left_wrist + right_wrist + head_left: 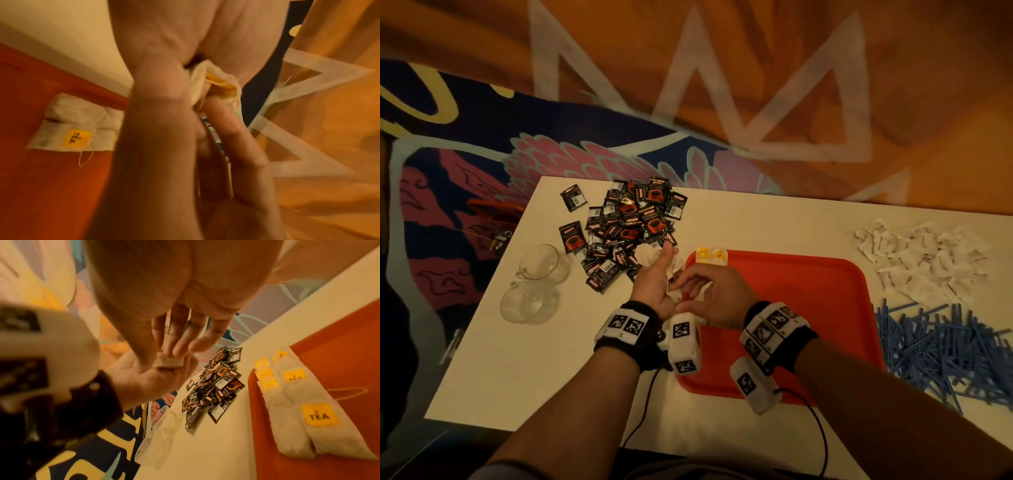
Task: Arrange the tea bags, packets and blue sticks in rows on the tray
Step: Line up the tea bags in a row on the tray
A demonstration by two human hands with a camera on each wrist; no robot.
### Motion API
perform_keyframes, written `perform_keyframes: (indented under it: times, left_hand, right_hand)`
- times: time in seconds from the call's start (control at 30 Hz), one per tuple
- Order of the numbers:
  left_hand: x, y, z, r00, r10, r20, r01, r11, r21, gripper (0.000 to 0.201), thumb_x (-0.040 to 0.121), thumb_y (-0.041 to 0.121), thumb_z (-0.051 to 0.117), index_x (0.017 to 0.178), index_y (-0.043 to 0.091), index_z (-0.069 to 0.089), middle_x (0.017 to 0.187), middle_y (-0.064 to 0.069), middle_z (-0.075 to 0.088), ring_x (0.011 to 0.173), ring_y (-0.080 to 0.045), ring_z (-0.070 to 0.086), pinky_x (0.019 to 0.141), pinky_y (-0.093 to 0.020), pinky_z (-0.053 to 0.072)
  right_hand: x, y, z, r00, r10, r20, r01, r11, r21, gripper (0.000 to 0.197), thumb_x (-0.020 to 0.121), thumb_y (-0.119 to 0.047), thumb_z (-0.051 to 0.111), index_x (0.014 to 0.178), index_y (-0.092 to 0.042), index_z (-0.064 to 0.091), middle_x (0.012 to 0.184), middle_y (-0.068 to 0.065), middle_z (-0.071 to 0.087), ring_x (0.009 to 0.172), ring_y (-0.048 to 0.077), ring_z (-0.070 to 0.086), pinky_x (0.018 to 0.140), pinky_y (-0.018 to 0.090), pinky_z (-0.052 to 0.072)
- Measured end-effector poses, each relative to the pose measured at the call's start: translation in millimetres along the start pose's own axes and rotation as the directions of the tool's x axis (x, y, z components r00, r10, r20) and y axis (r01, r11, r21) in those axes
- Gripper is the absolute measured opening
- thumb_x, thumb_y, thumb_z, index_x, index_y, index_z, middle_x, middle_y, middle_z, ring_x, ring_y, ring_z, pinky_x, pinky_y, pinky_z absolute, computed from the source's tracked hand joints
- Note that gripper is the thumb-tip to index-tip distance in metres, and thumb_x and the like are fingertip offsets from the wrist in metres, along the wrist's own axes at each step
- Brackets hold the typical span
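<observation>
A person's two hands meet above the 9 o'clock edge of a red plastic tray on a white table. The left hand lies palm up, thumb stretched toward 12 o'clock, cradling a loose bunch of tea bags, soft white paper pouches. The right hand reaches in from 3 o'clock, palm down, fingers close together and bent onto the bunch; whether they pinch a bag cannot be told. In the left wrist view a yellow tag shows amid the held paper.

On the tray, a row of tea bags with yellow square "TEA" tags lies along the 9 o'clock rim; the right wrist view shows at least five tags. At 11 o'clock from the hands sits a heap of glossy black packets, too many to count. At 2 o'clock lies a pile of white tea bags; at 3 o'clock, a tangle of thin blue sticks. Two clear glass cups stand at 9 o'clock.
</observation>
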State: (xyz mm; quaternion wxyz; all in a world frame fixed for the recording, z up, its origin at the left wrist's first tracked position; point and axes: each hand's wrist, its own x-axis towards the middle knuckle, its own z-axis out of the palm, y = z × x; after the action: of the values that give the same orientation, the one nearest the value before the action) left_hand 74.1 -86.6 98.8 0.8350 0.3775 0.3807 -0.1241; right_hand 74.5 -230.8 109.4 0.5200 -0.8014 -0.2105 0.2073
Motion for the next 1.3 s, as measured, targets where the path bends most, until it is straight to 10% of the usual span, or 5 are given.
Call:
perform_keyframes:
  times: [0.3, 0.47, 0.77, 1.1, 1.3]
  left_hand:
    - [-9.2, 3.4, 28.3, 0.989, 0.119, 0.090, -0.102, 0.981, -0.167, 0.045, 0.098, 0.056, 0.045, 0.095, 0.014, 0.061, 0.067, -0.004, 0.060, 0.061, -0.018, 0.061, 0.067, -0.036, 0.055]
    - [-12.4, 8.8, 33.2, 0.995, 0.093, -0.023, -0.095, 0.950, -0.296, 0.053, 0.104, 0.051, 0.032, 0.083, 0.009, 0.056, 0.068, -0.008, 0.055, 0.063, -0.022, 0.054, 0.058, -0.029, 0.050]
    - [-10.9, 13.7, 21.7, 0.998, 0.061, -0.006, -0.060, 0.954, -0.292, 0.015, 0.101, 0.006, 0.044, 0.104, 0.009, 0.058, 0.080, -0.009, 0.051, 0.058, -0.013, 0.055, 0.047, -0.018, 0.052]
    - [-17.5, 13.6, 28.7, 0.980, 0.166, 0.110, -0.195, 0.910, 0.366, 0.020, 0.095, 0.026, 0.065, 0.095, 0.007, 0.066, 0.061, 0.007, 0.059, 0.047, -0.005, 0.045, 0.034, -0.014, 0.031]
    - [-26.8, 14.7, 46.4, 0.945, 0.282, 0.164, -0.326, 0.847, 0.420, 0.017, 0.095, 0.026, 0.066, 0.096, 0.009, 0.067, 0.072, -0.001, 0.063, 0.048, -0.006, 0.049, 0.036, -0.017, 0.033]
  right_hand:
    - [6.6, -9.9, -11.9, 0.981, -0.053, -0.187, 0.013, 0.977, -0.211, 0.003, 0.084, -0.016, 0.071, 0.083, -0.019, 0.071, 0.089, -0.005, 0.062, 0.081, 0.009, 0.057, 0.072, 0.010, 0.039]
    - [4.7, -8.8, -29.5, 0.973, 0.140, -0.184, -0.112, 0.982, 0.151, 0.020, 0.085, -0.008, 0.070, 0.073, -0.023, 0.062, 0.079, 0.000, 0.069, 0.076, 0.013, 0.065, 0.072, 0.033, 0.054]
    - [4.3, -8.0, -50.4, 0.903, 0.375, -0.210, -0.182, 0.776, 0.603, 0.015, 0.090, 0.003, 0.062, 0.081, -0.009, 0.063, 0.086, 0.015, 0.063, 0.074, 0.024, 0.061, 0.057, 0.026, 0.053]
    - [14.1, -11.8, -54.1, 0.887, 0.117, -0.447, -0.147, 0.989, -0.032, 0.010, 0.087, -0.017, 0.068, 0.084, -0.027, 0.068, 0.083, -0.012, 0.066, 0.076, 0.001, 0.061, 0.068, 0.006, 0.044]
    - [13.6, -12.3, -42.3, 0.907, -0.227, -0.354, 0.101, 0.935, -0.341, 0.008, 0.084, -0.010, 0.069, 0.089, -0.014, 0.074, 0.090, -0.001, 0.064, 0.079, 0.008, 0.056, 0.076, 0.018, 0.046]
